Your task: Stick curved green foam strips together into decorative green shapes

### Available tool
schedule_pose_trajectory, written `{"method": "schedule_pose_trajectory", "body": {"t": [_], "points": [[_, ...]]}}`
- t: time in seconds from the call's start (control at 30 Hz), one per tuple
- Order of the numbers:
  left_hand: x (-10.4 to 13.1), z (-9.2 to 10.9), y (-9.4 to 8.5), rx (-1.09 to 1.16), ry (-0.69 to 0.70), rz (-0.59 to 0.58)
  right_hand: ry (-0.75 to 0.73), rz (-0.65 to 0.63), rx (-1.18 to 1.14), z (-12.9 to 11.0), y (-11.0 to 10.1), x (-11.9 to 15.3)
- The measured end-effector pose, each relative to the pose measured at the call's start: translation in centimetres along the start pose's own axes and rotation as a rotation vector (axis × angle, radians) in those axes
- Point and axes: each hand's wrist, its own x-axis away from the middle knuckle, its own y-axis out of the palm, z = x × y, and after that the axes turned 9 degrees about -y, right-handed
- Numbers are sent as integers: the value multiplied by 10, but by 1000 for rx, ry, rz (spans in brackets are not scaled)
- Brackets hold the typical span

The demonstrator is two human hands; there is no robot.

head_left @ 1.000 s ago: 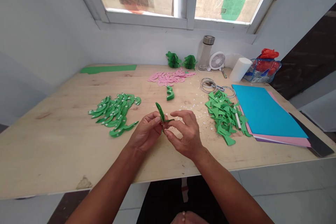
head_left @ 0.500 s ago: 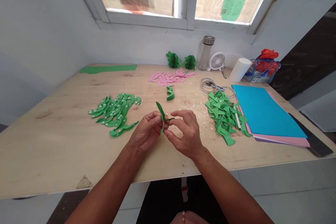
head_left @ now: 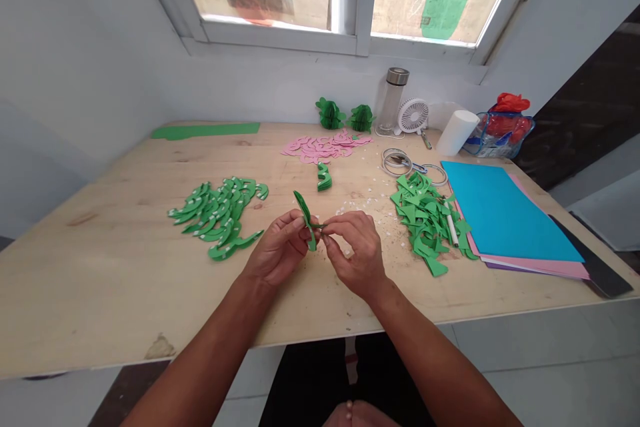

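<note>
My left hand (head_left: 280,247) pinches a stack of green paper cutouts (head_left: 302,205) upright between thumb and fingers, above the near middle of the table. From the right, my right hand (head_left: 356,250) pinches the edge of a green piece that sticks out sideways from that stack; thumb and forefinger meet there. Left of my hands lies a pile of curved green cutouts (head_left: 225,210) with small white squares on them. Just beyond the hands is a small green folded stack (head_left: 324,177). Tiny white bits (head_left: 367,203) are scattered beside it.
Green scraps (head_left: 423,220) with a white pen (head_left: 452,223) lie right, beside blue sheets (head_left: 510,213). Tape rolls (head_left: 397,162) and pink cutouts (head_left: 325,145) lie farther back. Along the wall stand two green paper shapes (head_left: 330,113), a bottle (head_left: 391,100) and a fan (head_left: 413,116).
My right thumb has moved up and closed against the forefinger on the green piece. The stack in my left hand has tilted slightly to the left.
</note>
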Motion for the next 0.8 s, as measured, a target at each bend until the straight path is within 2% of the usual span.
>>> {"method": "schedule_pose_trajectory", "body": {"t": [0.1, 0.3, 0.8], "points": [[0, 0, 1, 0, -12, -8, 8, 9, 4, 0, 0, 0], [-1, -1, 2, -14, -16, 48, 40, 14, 19, 1, 1, 1], [-3, -3, -1, -39, -37, 43, 34, 32, 127, 2, 1, 1]]}}
